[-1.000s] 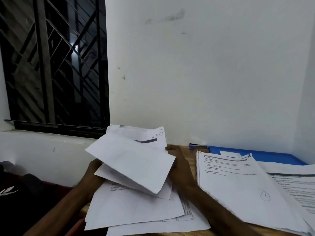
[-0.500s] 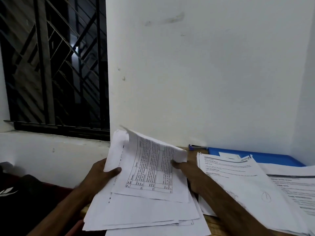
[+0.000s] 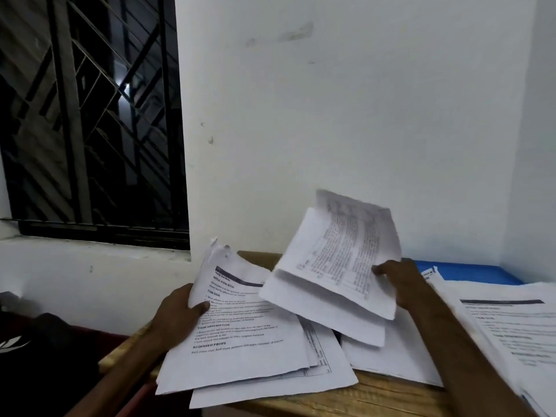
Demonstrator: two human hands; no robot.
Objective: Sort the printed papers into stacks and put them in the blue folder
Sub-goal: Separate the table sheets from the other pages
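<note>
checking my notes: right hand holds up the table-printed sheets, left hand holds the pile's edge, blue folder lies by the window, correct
No: the blue folder lies at the far right in the wall corner, partly under papers, not by the window, as the head view shows. The right hand holds up the table-printed sheets, and the left hand holds the edge of the pile.
</note>
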